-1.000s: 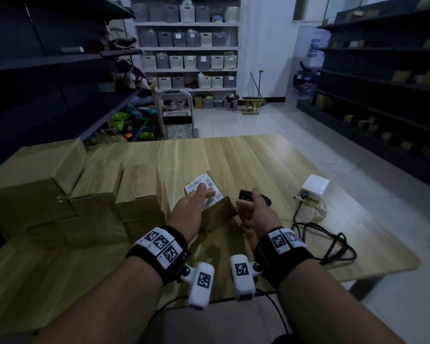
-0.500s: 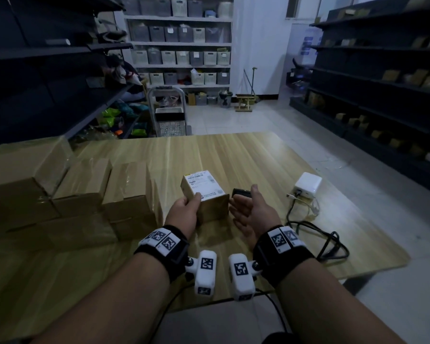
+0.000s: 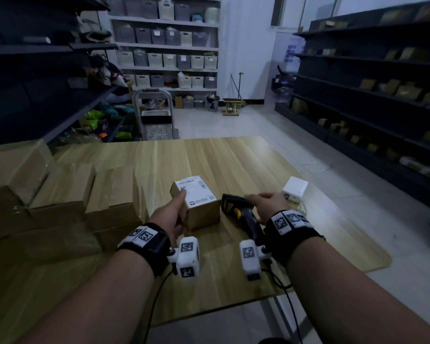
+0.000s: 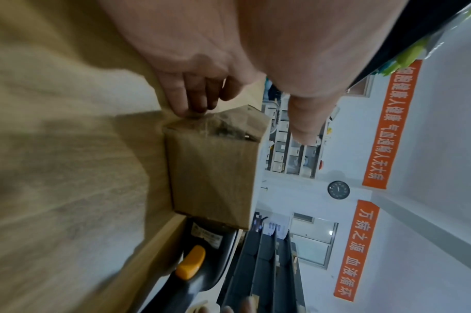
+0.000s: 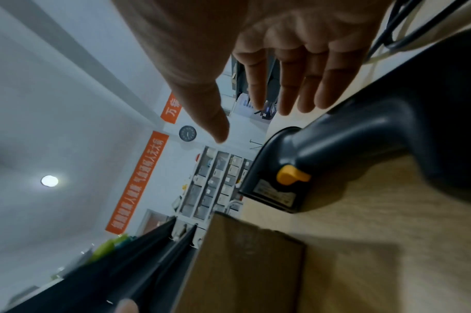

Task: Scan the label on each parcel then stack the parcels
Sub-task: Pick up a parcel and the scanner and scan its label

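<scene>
A small cardboard parcel (image 3: 201, 214) with a white label (image 3: 196, 192) on top stands on the wooden table (image 3: 233, 165). My left hand (image 3: 174, 216) holds it from the left, thumb on the label and fingers (image 4: 191, 95) against its side. A black barcode scanner (image 3: 241, 212) with an orange trigger (image 5: 291, 174) lies just right of the parcel (image 5: 242, 264). My right hand (image 3: 265, 201) hovers over the scanner (image 5: 362, 152) with straight, spread fingers (image 5: 285, 89), holding nothing.
Several larger cardboard boxes (image 3: 60, 194) are stacked along the table's left side. A white power adapter (image 3: 295, 189) and its dark cable (image 3: 281, 281) lie at the right near the table edge. Dark shelving flanks both sides, and a trolley (image 3: 157, 115) stands behind the table.
My left hand has shifted from the top of the parcel to its left side, and the parcel now sits square with its label up. My right hand has swung right, over the scanner.
</scene>
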### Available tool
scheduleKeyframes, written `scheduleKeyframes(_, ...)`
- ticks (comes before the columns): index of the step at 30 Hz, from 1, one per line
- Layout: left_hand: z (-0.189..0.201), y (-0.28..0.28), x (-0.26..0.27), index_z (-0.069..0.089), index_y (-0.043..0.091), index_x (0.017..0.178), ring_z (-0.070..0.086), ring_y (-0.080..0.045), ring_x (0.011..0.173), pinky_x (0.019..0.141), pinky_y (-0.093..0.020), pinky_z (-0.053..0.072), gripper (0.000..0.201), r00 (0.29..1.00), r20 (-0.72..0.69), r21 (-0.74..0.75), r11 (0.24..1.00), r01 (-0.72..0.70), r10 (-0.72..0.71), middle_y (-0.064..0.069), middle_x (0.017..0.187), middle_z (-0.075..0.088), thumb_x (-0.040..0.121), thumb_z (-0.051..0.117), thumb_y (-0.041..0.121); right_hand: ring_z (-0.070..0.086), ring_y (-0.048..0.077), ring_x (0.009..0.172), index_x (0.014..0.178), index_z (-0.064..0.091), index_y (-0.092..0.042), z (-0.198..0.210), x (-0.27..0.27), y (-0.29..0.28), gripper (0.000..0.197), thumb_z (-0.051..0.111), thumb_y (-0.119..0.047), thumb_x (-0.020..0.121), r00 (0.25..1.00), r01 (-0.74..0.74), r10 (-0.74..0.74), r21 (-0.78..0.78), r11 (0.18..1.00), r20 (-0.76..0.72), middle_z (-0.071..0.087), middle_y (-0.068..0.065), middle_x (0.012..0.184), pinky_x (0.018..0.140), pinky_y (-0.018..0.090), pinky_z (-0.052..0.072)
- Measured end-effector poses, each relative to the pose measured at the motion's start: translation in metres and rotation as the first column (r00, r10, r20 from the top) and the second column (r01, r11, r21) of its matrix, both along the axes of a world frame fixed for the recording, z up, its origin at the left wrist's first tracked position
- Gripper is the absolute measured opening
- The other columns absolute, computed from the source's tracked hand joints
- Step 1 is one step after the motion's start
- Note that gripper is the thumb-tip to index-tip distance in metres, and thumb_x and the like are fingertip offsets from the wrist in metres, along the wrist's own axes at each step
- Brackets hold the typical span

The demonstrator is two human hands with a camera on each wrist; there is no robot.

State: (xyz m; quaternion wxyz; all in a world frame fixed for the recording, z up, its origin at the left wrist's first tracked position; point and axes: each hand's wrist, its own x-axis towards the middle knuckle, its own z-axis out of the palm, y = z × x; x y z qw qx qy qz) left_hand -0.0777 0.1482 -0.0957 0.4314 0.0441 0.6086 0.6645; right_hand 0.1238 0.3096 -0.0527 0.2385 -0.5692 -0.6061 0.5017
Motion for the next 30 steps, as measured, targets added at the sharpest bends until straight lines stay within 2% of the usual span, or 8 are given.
scheduleKeyframes(3, 0.004, 0.008, -0.003, 0.079, 0.007, 0.124, 0.083, -0.038, 0.103, 0.103, -0.057, 0.064, 0.07, 0.998, -0.041, -0.054, 0.997, 0.045, -0.048, -0.014, 0.107, 0.087, 0.079, 0.093, 0.059, 0.062, 0.024, 0.101, 0.136, 0.064, -0.009, 0.0, -0.001, -0.001, 0.073, 0.092, -0.045, 0.078, 0.972, -0.094, 0.083, 0.039, 0.995, 0.22, 0.068, 0.011, 0.129, 0.084, 0.034, 0.051)
scheduleKeyframes(7, 0.002, 0.015, -0.007, 0.076, 0.001, 0.128, 0.081, -0.037, 0.086, 0.076, -0.044, 0.066, 0.065, 0.987, -0.138, -0.13, 0.989, 0.065, -0.083, -0.02, 0.106, 0.084, 0.088, 0.09, 0.051, 0.065, 0.022, 0.087, 0.121, 0.072, -0.004, -0.004, -0.004, -0.006, 0.059, 0.095, -0.036, 0.077, 0.912, -0.192, 0.174, 0.012, 0.981, 0.371, 0.064, 0.002, 0.087, 0.097, 0.042, 0.06)
scheduleKeyframes(10, -0.003, 0.014, -0.011, 0.077, 0.004, 0.125, 0.082, -0.041, 0.097, 0.094, -0.055, 0.067, 0.065, 0.984, -0.15, -0.145, 0.987, 0.069, -0.091, -0.02, 0.106, 0.085, 0.084, 0.091, 0.052, 0.072, 0.031, 0.104, 0.121, 0.073, 0.0, -0.004, -0.007, -0.012, 0.061, 0.096, -0.032, 0.075, 0.882, -0.218, 0.172, 0.058, 0.974, 0.438, 0.066, 0.008, 0.098, 0.1, 0.045, 0.06)
scheduleKeyframes(13, -0.006, 0.011, -0.013, 0.077, 0.004, 0.126, 0.081, -0.043, 0.104, 0.104, -0.062, 0.062, 0.061, 0.986, -0.139, -0.132, 0.988, 0.074, -0.092, -0.021, 0.107, 0.085, 0.087, 0.091, 0.048, 0.074, 0.026, 0.089, 0.108, 0.079, -0.004, -0.001, -0.008, -0.013, 0.051, 0.097, -0.036, 0.072, 0.878, -0.235, 0.203, 0.02, 0.972, 0.434, 0.075, 0.006, 0.092, 0.089, 0.043, 0.065)
scheduleKeyframes(17, 0.0, 0.004, -0.007, 0.077, 0.002, 0.118, 0.079, -0.044, 0.108, 0.107, -0.059, 0.061, 0.042, 0.988, -0.127, -0.106, 0.991, 0.08, -0.093, -0.022, 0.106, 0.084, 0.096, 0.086, 0.037, 0.077, 0.027, 0.086, 0.089, 0.077, -0.015, 0.006, -0.006, -0.012, 0.032, 0.091, -0.04, 0.074, 0.928, -0.218, 0.209, -0.006, 0.976, 0.308, 0.079, 0.008, 0.089, 0.088, 0.044, 0.066)
scheduleKeyframes(20, 0.001, 0.001, -0.003, 0.077, 0.004, 0.109, 0.08, -0.043, 0.104, 0.103, -0.058, 0.063, 0.032, 0.989, -0.108, -0.089, 0.992, 0.088, -0.097, -0.02, 0.096, 0.086, 0.097, 0.085, 0.032, 0.08, 0.032, 0.083, 0.099, 0.076, -0.01, 0.018, -0.009, -0.02, 0.027, 0.088, -0.025, 0.08, 0.986, -0.16, 0.164, -0.079, 0.984, 0.042, 0.078, 0.014, 0.09, 0.08, 0.05, 0.068)
scheduleKeyframes(24, -0.001, -0.002, -0.004, 0.078, 0.006, 0.12, 0.08, -0.044, 0.107, 0.106, -0.062, 0.061, 0.054, 0.981, -0.145, -0.093, 0.989, 0.113, -0.126, -0.018, 0.107, 0.086, 0.087, 0.09, 0.047, 0.08, 0.036, 0.087, 0.11, 0.073, -0.003, 0.024, -0.021, -0.035, 0.03, 0.084, -0.006, 0.083, 0.938, -0.14, 0.054, -0.23, 0.963, -0.343, 0.077, 0.019, 0.094, 0.086, 0.062, 0.065)
scheduleKeyframes(30, -0.01, -0.006, 0.005, 0.068, 0.017, 0.137, 0.076, -0.023, 0.103, 0.09, -0.039, 0.06, 0.057, 0.933, -0.335, -0.09, 0.99, 0.11, -0.134, -0.002, 0.115, 0.079, 0.097, 0.078, 0.056, 0.08, 0.038, 0.093, 0.107, 0.074, -0.003, 0.021, -0.038, -0.047, 0.039, 0.084, -0.009, 0.07, 0.911, -0.157, 0.072, -0.181, 0.971, -0.406, 0.08, 0.017, 0.089, 0.09, 0.061, 0.064)
